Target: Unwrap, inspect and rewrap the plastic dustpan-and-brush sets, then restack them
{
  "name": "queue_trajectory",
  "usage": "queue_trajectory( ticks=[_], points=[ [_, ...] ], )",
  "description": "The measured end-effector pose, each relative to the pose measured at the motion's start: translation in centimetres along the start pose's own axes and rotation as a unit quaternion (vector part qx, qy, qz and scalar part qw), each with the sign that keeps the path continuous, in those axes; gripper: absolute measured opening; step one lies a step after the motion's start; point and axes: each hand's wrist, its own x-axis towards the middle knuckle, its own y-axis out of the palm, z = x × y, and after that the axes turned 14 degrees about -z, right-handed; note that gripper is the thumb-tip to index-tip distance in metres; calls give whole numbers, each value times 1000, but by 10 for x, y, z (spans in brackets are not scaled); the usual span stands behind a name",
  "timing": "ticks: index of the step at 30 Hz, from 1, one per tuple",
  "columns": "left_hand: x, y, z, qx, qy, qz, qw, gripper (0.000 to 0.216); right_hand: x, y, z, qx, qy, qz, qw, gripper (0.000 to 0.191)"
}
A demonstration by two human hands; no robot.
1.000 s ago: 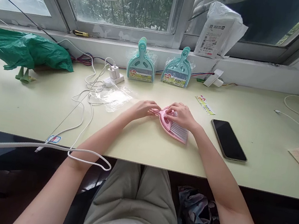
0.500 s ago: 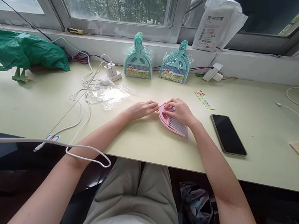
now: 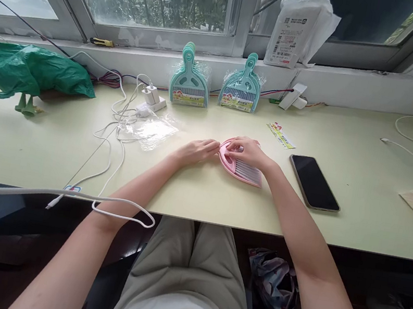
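A small pink dustpan with a brush (image 3: 242,170) lies flat on the pale green table (image 3: 199,195) in front of me. My left hand (image 3: 196,150) has its fingers curled at the pan's left end, fingertips pinching the handle. My right hand (image 3: 249,151) rests on top of the pan's handle end, fingers bent and pressing on it. The brush bristles show at the pan's right side. An empty clear plastic wrapper (image 3: 149,130) lies to the left of my left hand.
Two packaged teal dustpan sets (image 3: 190,78) (image 3: 241,85) lean against the wall. A black phone (image 3: 314,182) lies right of my hands, a label strip (image 3: 281,135) behind it. White cables and a charger (image 3: 148,97), a green bag (image 3: 30,70) sit left; a white parcel (image 3: 297,27) on the sill.
The pink dustpan has turned slightly under my hands, and my hands have stayed on its handle end. The camera view shifted a little.
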Motion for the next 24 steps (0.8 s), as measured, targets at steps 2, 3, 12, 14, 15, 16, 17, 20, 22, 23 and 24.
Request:
queue_trajectory(
  ticks=[2,3,12,14,15,16,17,20,22,23,24],
  points=[
    [0,1,-1,12,9,-5,1000,33,-1,0,0,5,8,-2,1000,21],
    [0,1,-2,23,11,-3,1000,34,-1,0,0,8,11,-2,1000,22],
    [4,0,-6,47,13,22,999,40,-1,1,-3,21,22,4,1000,25],
    [4,0,-6,46,6,30,998,42,-1,2,-3,20,19,2,1000,24],
    [4,-1,-6,49,3,34,998,43,-1,2,-3,19,18,1,1000,24],
    [5,-1,-6,53,2,40,998,43,-1,2,-3,18,18,0,1000,23],
    [5,-2,-7,57,3,45,997,43,-1,2,-3,17,19,-1,1000,23],
    [8,-5,-10,64,6,63,996,42,-1,1,0,14,25,9,1000,23],
    [10,-7,-12,61,0,74,995,40,-2,-1,3,5,26,16,1000,23],
    [10,-8,-13,57,-5,79,995,39,-2,-2,4,-1,26,19,999,23],
    [11,-8,-14,50,-10,82,995,39,-2,-2,4,-8,26,19,999,23]
  ],
)
